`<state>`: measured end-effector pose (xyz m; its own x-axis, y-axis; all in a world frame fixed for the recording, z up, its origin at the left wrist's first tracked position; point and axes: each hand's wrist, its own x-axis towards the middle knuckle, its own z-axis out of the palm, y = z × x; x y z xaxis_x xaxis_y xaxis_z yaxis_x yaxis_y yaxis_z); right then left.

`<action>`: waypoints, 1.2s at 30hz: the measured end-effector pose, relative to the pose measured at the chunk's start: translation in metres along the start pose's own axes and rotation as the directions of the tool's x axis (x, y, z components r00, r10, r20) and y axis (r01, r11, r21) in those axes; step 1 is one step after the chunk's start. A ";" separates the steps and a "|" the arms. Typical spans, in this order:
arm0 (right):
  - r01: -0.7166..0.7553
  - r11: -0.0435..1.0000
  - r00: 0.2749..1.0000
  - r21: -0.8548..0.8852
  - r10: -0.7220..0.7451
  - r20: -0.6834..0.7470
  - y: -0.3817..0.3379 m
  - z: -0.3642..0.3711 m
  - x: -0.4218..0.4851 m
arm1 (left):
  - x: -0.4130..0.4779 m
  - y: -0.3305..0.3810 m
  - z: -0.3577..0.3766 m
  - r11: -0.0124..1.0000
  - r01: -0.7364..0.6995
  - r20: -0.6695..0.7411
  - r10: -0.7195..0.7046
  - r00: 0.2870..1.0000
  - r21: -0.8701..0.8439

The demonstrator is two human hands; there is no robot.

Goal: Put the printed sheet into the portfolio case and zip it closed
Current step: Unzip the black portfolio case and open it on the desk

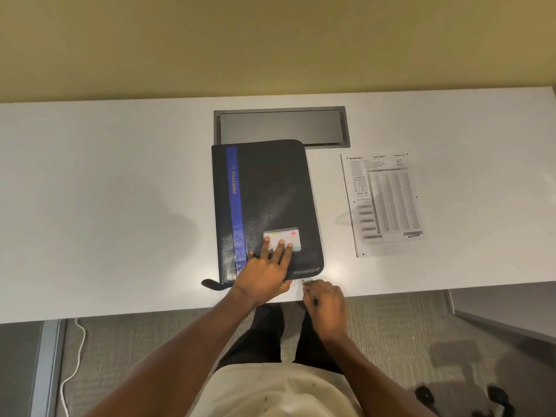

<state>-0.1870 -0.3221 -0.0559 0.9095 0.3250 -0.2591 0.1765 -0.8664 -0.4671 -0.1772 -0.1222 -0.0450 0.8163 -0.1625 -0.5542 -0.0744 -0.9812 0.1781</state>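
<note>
A black portfolio case (270, 191) with a blue stripe and a small card on its cover lies shut in the middle of the white desk (120, 191). My left hand (267, 269) presses flat on the case's near end, fingers straight and reaching the card. My right hand (323, 299) is at the case's near right corner, fingers curled and pinching the small metal zipper pull (306, 281). The printed sheet (385, 203) lies flat on the desk to the right of the case, apart from it and from both hands.
A grey cable hatch (282, 124) is set into the desk just behind the case. A black strap (210, 283) sticks out at the case's near left corner. The desk's front edge runs just under my hands. A white cable (75, 356) trails on the carpet.
</note>
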 end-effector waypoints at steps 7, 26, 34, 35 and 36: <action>0.015 1.000 0.998 0.010 -0.015 0.060 -0.041 0.031 -0.002 | -0.003 -0.005 -0.010 0.998 -0.059 0.001 0.059 0.998 -0.006; -0.306 0.924 0.917 0.229 0.221 0.333 -0.109 0.082 -0.010 | -0.037 -0.010 -0.022 0.990 -0.100 -0.298 0.126 0.946 0.102; 0.083 0.992 0.964 0.098 -0.105 0.246 -0.066 0.038 0.002 | -0.072 -0.002 -0.021 0.986 -0.028 -0.344 -0.031 0.939 -0.166; 0.091 0.991 0.975 0.093 -0.108 0.192 -0.059 0.028 0.005 | -0.075 -0.001 -0.023 0.981 -0.031 -0.356 -0.041 0.934 -0.193; 0.094 0.991 0.986 0.100 -0.106 0.129 -0.053 0.020 0.009 | -0.078 0.001 -0.025 0.977 -0.046 -0.370 -0.036 0.928 -0.209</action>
<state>-0.1959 -0.2651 -0.0505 0.8294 0.4614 -0.3151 0.2221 -0.7897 -0.5719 -0.2265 -0.1081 0.0182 0.9725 -0.0772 -0.2197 0.0096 -0.9293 0.3692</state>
